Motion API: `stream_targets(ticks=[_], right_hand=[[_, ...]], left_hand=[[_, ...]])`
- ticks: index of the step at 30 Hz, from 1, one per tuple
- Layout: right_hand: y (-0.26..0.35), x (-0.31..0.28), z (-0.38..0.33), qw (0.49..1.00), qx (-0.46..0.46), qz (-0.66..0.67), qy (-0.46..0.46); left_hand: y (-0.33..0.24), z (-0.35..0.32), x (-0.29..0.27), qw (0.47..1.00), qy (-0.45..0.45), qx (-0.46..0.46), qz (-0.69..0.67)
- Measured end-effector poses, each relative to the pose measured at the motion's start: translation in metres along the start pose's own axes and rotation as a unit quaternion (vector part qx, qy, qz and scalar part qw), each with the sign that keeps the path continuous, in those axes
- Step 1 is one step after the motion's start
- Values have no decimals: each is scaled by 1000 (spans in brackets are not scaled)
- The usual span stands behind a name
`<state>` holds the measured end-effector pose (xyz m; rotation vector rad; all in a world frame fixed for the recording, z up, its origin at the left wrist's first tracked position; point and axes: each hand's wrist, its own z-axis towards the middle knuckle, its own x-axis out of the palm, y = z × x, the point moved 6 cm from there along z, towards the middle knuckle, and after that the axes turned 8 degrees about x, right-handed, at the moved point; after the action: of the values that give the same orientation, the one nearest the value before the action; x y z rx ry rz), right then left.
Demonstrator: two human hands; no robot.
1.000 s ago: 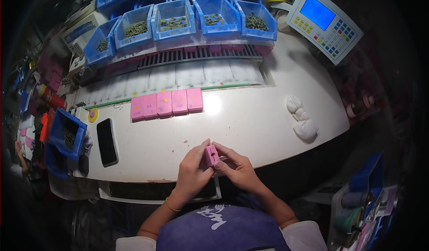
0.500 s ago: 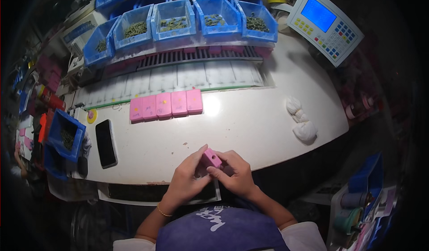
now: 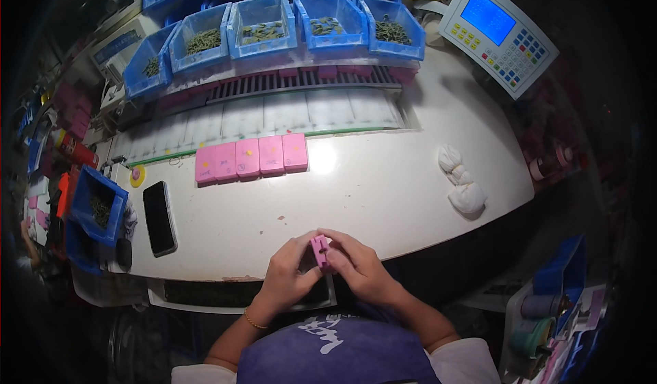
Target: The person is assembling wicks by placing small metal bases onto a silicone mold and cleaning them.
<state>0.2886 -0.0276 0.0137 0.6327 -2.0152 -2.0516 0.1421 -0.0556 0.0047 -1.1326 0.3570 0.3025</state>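
Just in front of my body, over the table's near edge, both hands hold a small pink rubber mould (image 3: 319, 246) upright. Its narrow end faces up and shows a dark notch and slot. My left hand (image 3: 286, 272) is closed around its left side. On the other side my right hand (image 3: 365, 269) grips it, the thumb pressed against the notched end. Fingers behind the mould are partly hidden. Farther off, a row of several pink moulds (image 3: 248, 158) lies flat, side by side, with handwritten marks and small yellow spots.
Blue bins (image 3: 260, 32) of small green pieces line the back above a metal grille (image 3: 301, 83). A phone (image 3: 159, 220) and another blue bin (image 3: 99, 206) are at left. Right of me lie a knotted white cloth bundle (image 3: 462, 182) and a keypad panel with a blue screen (image 3: 499, 35).
The mould has turned in my hands, so its slotted end now faces up. My right thumb has moved up onto that end. The view has shifted slightly.
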Motion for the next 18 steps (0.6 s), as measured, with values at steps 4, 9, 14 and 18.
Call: stream_targets(ticks=[4, 9, 14, 18], right_hand=[[17, 4, 22, 988, 107, -66, 92], [2, 2, 32, 985, 120, -37, 115], [8, 3, 18, 980, 117, -107, 125], [14, -5, 18, 980, 104, -72, 151]], left_hand=[[-3, -1, 1, 999, 39, 16, -1], [1, -2, 1, 999, 44, -13, -18], [9, -5, 4, 993, 48, -63, -89], [12, -5, 7, 989, 73, -80, -102]])
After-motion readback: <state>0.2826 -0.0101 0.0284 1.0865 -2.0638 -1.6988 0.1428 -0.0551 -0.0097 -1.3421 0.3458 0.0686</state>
